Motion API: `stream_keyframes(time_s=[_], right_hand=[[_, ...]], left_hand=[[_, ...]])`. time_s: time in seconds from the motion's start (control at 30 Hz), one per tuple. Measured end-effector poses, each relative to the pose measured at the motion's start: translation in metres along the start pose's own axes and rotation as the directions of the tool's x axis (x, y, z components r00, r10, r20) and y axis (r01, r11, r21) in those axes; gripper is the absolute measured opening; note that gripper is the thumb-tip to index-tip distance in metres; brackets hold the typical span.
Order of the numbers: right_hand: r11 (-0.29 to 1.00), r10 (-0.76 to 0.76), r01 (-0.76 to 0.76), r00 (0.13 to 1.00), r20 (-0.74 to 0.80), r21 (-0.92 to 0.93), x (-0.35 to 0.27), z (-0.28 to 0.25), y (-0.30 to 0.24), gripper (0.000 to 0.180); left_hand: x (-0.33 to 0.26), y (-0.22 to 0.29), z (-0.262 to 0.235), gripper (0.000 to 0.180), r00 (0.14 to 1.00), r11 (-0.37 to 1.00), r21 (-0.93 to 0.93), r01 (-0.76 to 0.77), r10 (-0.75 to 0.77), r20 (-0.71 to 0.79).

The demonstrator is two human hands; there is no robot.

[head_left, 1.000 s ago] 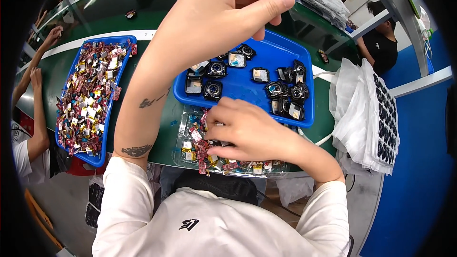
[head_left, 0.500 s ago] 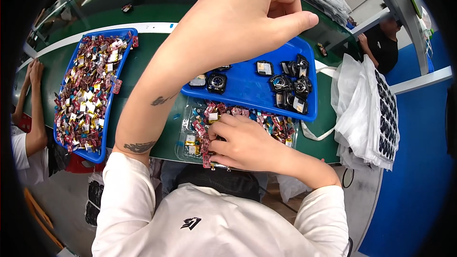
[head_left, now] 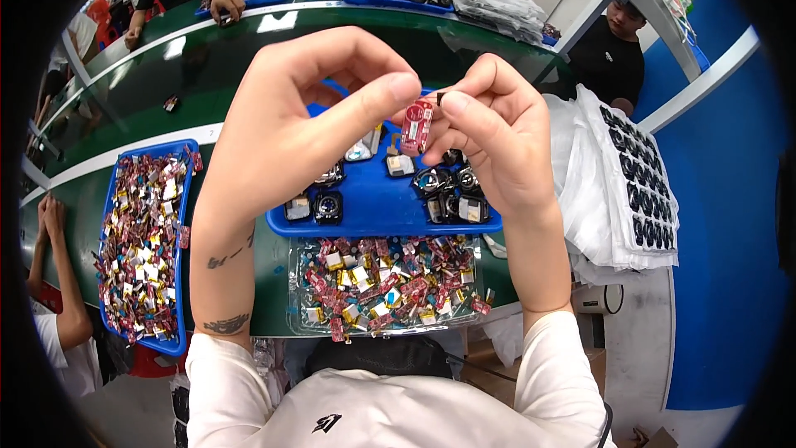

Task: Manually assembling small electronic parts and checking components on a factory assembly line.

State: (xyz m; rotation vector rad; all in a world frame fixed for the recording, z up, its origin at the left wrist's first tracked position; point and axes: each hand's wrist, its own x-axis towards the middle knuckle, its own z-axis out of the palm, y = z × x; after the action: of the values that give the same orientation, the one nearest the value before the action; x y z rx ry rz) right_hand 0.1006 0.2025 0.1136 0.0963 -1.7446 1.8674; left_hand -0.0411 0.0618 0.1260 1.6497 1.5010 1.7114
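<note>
My right hand [head_left: 507,129] is raised over the blue tray [head_left: 377,222], its fingers closed on a small red circuit board [head_left: 416,126]. A small black piece shows at its thumb tip. Opposite it, my left hand [head_left: 319,112] has thumb and fingers curled together, the thumb tip at the board's upper edge; what it pinches is hidden. Black watch-like cases [head_left: 327,207], some with dark round faces, lie in the tray below. Nearer me, a clear plastic tray [head_left: 296,303] is heaped with red boards, silver-and-yellow battery cells and blue bits.
A long blue tray [head_left: 187,224] of similar boards stands on the green table [head_left: 236,282] at left. White sheets [head_left: 572,166] and a holder with rows of black parts [head_left: 643,170] are stacked at right. Across the bench, several people sit behind blue trays [head_left: 398,2].
My right hand has risen out of the clear tray with the red circuit board and met my left hand. The view has tilted up, showing people across the bench.
</note>
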Motion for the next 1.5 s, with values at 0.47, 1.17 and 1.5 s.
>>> stream_keyframes(time_s=[0.47,1.17,1.5], right_hand=[[0.99,-0.124,0.123,0.992,-0.019,-0.062,0.002,-0.008,-0.006,0.029],[0.899,-0.301,0.253,0.95,-0.086,-0.356,-0.002,-0.005,0.0,0.014],[0.698,-0.472,0.458,0.872,0.127,-0.551,0.004,-0.014,0.003,0.019]], left_hand=[[0.002,0.003,0.015,0.015,0.981,0.998,0.068,0.017,-0.004,-0.194],[0.004,-0.009,0.025,0.017,0.975,0.93,0.351,-0.112,0.172,-0.143],[0.005,-0.009,0.029,0.009,0.972,0.975,-0.106,0.195,-0.206,-0.109]])
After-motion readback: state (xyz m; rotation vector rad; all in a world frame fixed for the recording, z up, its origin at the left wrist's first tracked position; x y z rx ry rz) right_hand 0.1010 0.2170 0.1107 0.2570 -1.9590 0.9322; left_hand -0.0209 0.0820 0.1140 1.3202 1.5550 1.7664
